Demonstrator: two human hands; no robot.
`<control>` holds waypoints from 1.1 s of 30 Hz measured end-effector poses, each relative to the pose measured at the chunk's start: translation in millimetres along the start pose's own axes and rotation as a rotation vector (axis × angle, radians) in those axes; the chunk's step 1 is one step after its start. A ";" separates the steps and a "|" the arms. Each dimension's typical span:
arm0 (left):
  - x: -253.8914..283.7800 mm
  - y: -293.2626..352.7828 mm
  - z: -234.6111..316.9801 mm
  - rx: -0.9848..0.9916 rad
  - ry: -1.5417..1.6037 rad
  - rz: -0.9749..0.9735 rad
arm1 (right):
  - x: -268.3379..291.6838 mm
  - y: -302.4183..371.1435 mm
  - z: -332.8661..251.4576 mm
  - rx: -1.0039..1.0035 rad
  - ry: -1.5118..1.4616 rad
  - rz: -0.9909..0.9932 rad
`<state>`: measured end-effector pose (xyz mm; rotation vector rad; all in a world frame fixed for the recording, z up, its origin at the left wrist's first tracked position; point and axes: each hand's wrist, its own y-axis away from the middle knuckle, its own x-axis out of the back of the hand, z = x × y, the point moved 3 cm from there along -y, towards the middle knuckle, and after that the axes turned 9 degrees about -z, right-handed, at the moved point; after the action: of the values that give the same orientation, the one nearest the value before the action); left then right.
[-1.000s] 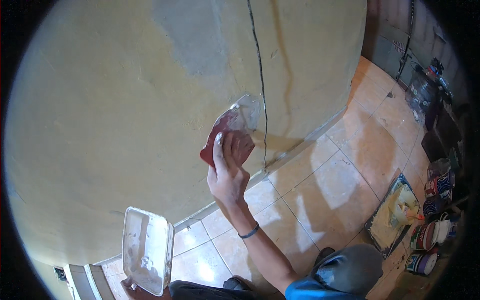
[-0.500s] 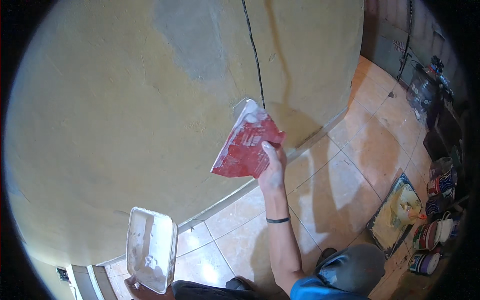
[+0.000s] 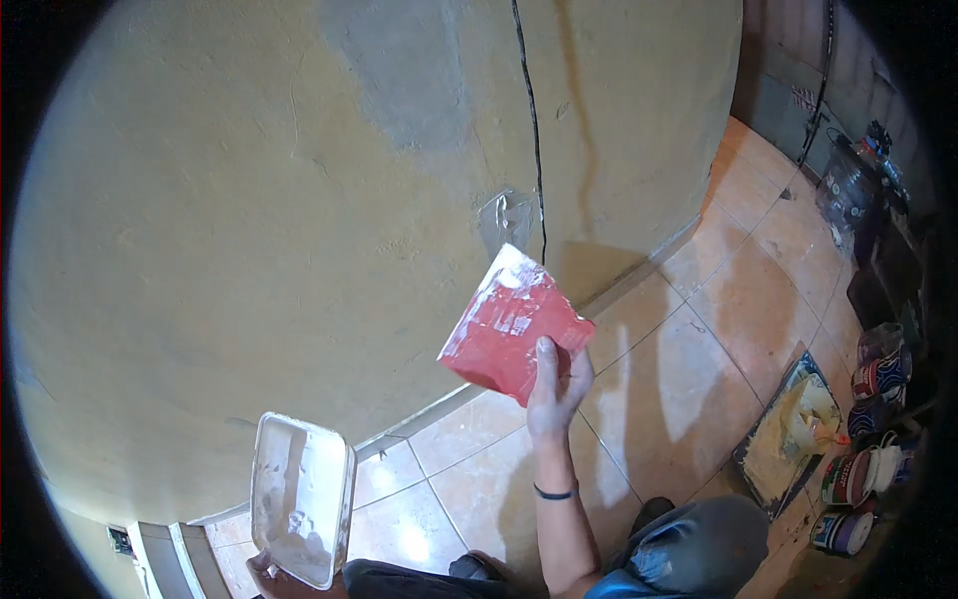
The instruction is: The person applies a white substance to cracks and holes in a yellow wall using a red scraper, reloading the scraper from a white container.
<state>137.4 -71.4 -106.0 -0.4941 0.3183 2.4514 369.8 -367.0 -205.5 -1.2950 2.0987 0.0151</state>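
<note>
My right hand [image 3: 557,387] grips a flat red sheet [image 3: 509,339], with the thumb lying on its upper face. White paste smears its far left edge and corner. The sheet is held out in front of the tan wall [image 3: 249,250], just below a small wet-looking grey patch [image 3: 507,220]. At the lower left, my left hand [image 3: 267,576] holds a white plastic tub [image 3: 348,479] by its near end. White residue coats the tub's inside, and small lumps lie near the bottom. Most of the left hand's fingers are hidden by the tub.
A black cable [image 3: 532,110] hangs down the wall beside the patch. On the tiled floor [image 3: 689,384] to the right lies a tray [image 3: 788,439] of cream-coloured material. Several paint cans [image 3: 841,531] and a dark bucket [image 3: 846,190] stand along the right side.
My right hand has drawn the red sheet down and slightly right, away from the wall, uncovering the grey patch. The tub in my left hand stays put.
</note>
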 end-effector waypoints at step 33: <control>4.0 -3.1 -0.2 -0.021 -0.016 -0.132 | -95.5 -30.8 0.6 0.527 0.779 -0.140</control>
<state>136.4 -67.0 -108.2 -0.4881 0.2453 2.3312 422.4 -306.9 -144.8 -1.2066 2.3567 -1.1887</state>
